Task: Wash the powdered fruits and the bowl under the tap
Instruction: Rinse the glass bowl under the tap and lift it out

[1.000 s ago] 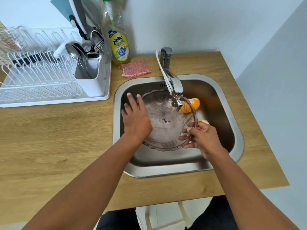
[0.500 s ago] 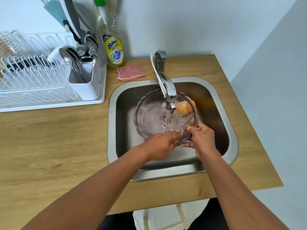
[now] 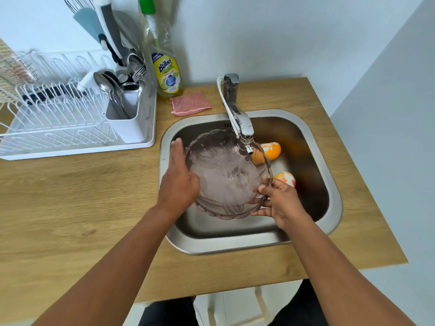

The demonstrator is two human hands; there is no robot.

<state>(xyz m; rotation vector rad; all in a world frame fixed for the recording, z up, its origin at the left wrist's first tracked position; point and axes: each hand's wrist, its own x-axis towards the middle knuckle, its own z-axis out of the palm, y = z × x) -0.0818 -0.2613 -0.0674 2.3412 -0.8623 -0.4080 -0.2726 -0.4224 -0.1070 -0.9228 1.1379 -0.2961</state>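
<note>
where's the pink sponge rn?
Head view: the pink sponge lies flat on the wooden counter behind the sink's back-left corner, just right of the dish soap bottle and left of the tap.

One bowl (image 3: pixel 227 177) sits under the one tap (image 3: pixel 242 128), inside the one sink (image 3: pixel 334 196). Two fruits lie in the sink: one orange fruit (image 3: pixel 270 150) toward its far side and one powdered fruit (image 3: pixel 284 178) nearer its right side. Two hands are in view, one left hand (image 3: pixel 179 182) and one right hand (image 3: pixel 281 203). At the far edge of the table (image 3: pixel 70 201) there is one soap bottle (image 3: pixel 166 67) and one pink sponge (image 3: pixel 190 103). One dish rack (image 3: pixel 58 118) occupies the far left corner, with one cutlery cup (image 3: pixel 128 123) holding several spoons and forks, too crowded to count.
</note>
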